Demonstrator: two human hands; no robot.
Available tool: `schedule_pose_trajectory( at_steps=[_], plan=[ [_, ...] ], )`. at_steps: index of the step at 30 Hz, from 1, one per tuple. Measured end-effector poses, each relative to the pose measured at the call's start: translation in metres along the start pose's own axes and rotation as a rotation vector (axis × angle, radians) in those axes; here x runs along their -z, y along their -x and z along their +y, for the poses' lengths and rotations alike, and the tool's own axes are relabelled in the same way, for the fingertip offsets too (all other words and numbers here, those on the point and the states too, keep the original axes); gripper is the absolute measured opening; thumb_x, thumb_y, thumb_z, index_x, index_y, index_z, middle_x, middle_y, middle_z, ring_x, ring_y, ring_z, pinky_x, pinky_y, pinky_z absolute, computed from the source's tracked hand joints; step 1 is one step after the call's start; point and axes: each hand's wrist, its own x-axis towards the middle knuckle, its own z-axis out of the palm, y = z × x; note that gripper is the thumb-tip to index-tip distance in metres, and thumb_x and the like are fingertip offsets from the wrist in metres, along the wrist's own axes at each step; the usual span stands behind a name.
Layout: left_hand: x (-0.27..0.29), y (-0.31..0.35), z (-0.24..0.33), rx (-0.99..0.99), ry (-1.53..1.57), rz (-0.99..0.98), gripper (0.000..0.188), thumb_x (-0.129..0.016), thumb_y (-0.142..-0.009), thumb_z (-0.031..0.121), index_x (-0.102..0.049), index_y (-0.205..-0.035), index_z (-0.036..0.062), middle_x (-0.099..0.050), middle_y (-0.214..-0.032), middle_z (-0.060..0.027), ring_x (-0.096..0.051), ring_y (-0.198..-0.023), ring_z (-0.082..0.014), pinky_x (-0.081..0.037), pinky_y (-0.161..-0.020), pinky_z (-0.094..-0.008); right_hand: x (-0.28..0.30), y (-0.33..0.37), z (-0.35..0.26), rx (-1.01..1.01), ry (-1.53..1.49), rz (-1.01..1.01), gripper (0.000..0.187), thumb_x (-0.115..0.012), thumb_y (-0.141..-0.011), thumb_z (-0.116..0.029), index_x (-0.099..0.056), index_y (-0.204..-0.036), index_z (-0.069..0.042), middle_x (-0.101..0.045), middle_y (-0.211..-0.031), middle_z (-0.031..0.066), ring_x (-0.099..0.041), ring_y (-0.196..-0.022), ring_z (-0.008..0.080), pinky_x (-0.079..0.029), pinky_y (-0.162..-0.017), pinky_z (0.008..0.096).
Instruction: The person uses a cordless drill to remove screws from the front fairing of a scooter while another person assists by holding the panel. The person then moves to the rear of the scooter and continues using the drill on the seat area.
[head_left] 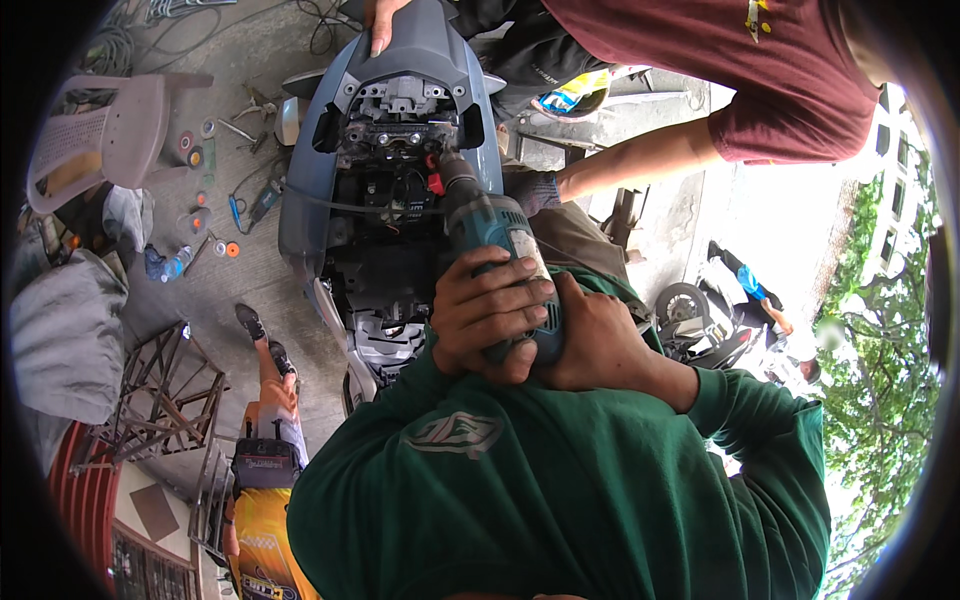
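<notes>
A teal and grey power drill [487, 212] points away from me over the opened body of a grey-blue motor scooter [297, 215]. My left hand [492, 315] is wrapped over the drill's body, fingers closed. At its rear end, my right hand [605, 340] is closed around the drill too. The metal chuck [459, 174] reaches into the right side of the opening, beside a red part [434, 182]; the tip of any bit is hidden. Bolts, wiring and a dark compartment [385, 275] show inside the scooter.
A co-worker in a maroon shirt [690, 50] leans in from the right, with a gloved hand [535, 190] close to the drill. Another hand [382, 25] rests on the scooter's tail. Tools, a cord and a plastic chair [130, 130] are at left; another person [265, 500] stands lower left.
</notes>
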Motion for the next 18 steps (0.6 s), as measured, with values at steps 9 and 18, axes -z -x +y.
schedule_pose_trajectory(
  at_steps=[9,18],
  plan=[
    [0.0026,-0.0044,-0.0007,-0.006,-0.005,-0.048,0.03,-0.063,-0.084,0.025,-0.074,-0.099,0.0018,-0.081,-0.103,-0.0186,-0.078,-0.107,-0.0378,-0.055,-0.099,-0.0558,-0.0016,-0.0006,0.0018,0.012,-0.011,0.027,0.077,-0.083,-0.07,-0.042,-0.048,-0.113,0.011,-0.073,-0.084,0.0278,-0.075,-0.082,0.0465,-0.061,-0.075,0.0531],
    [-0.0007,-0.0016,0.0004,-0.002,-0.005,-0.019,0.03,-0.063,-0.084,0.025,-0.075,-0.098,0.0015,-0.081,-0.101,-0.0192,-0.078,-0.106,-0.0386,-0.055,-0.099,-0.0563,0.0001,0.0007,0.0029,0.022,-0.006,0.013,0.077,-0.083,-0.07,-0.043,-0.048,-0.114,0.011,-0.073,-0.084,0.0281,-0.075,-0.082,0.0456,-0.06,-0.076,0.052]
  ],
)
